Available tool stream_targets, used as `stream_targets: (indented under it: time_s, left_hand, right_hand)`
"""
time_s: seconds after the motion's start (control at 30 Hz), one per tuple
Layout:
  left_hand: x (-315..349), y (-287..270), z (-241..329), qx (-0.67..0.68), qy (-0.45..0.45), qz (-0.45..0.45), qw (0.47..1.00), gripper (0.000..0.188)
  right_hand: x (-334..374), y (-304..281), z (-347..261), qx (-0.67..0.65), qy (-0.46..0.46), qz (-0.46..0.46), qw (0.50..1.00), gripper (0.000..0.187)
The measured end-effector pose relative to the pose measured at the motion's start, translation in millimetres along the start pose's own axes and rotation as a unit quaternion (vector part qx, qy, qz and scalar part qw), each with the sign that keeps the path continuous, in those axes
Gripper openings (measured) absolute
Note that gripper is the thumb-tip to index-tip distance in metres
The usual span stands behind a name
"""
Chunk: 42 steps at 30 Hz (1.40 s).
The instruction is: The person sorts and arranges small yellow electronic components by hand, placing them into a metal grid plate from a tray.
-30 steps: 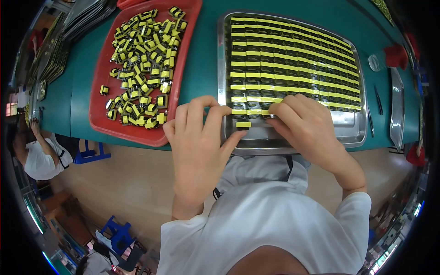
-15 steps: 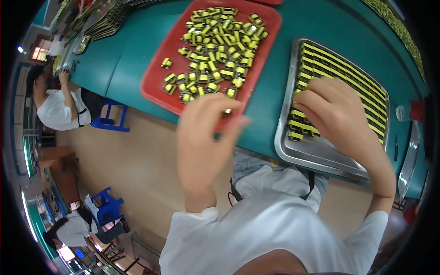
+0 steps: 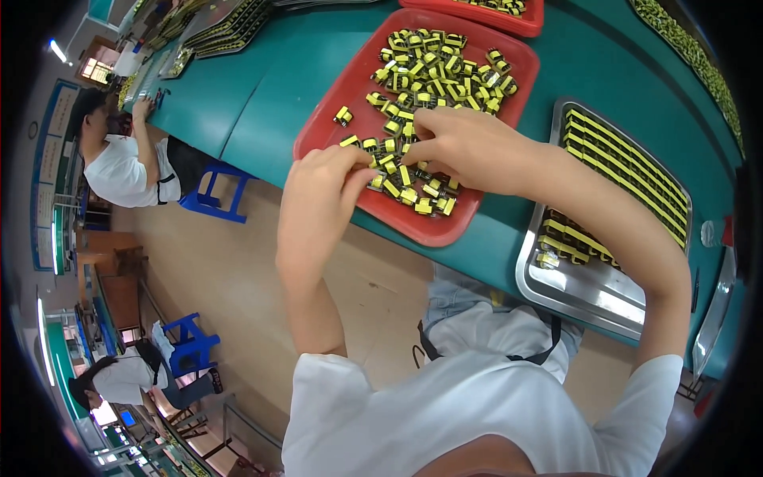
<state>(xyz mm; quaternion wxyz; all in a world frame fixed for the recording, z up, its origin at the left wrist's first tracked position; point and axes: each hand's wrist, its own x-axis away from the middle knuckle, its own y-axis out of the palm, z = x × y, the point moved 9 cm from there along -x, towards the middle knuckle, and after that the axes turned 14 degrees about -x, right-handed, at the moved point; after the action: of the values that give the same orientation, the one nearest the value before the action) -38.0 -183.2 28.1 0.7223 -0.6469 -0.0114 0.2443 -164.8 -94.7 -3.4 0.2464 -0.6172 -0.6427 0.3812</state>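
A red tray [image 3: 334,127] holds a loose heap of small black parts wrapped in yellow tape, which look like small transformers [image 3: 435,73]. My left hand [image 3: 318,187] is over the tray's near left part, thumb and forefinger pinched on one small transformer at the edge of the heap. From the right my right hand [image 3: 477,151] reaches over the same heap, its curled fingers apart above the parts; the tips partly cover them. Under my right forearm lies a metal tray [image 3: 584,290] with rows of the same parts set side by side, partly hidden by the arm.
A second red tray [image 3: 517,22] with more parts stands behind the first. Stacked trays [image 3: 230,32] are at the far left of the green table [image 3: 274,95]. A clear bottle with a red cap [image 3: 715,232] lies at the right. Another person [image 3: 123,167] sits at the left.
My right hand has moved left from the metal tray to the red tray. My left hand has come to the heap and pinched a part. The view has shifted, so both trays appear further right.
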Motion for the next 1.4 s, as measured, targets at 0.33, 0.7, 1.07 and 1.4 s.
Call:
stream_targets:
  time_s: [0.33,0.7,1.07,1.4]
  left_hand:
    - [-3,14,3,0.015,-0.023,-0.129,0.991,0.028]
    - [-5,-11,-12,0.124,-0.071,-0.011,0.99,0.032]
    - [41,2,136,0.079,0.155,-0.049,0.984,0.035]
    - [36,9,148,0.207,0.119,-0.037,0.97,0.036]
  right_hand:
    - [3,-14,-3,-0.006,-0.055,0.044,0.997,0.028]
    - [35,-45,-19,-0.057,0.026,-0.002,0.998,0.027]
    - [98,-28,-46,0.085,0.07,-0.036,0.993,0.03]
    - [150,-98,-67,0.039,0.111,0.141,0.983,0.034]
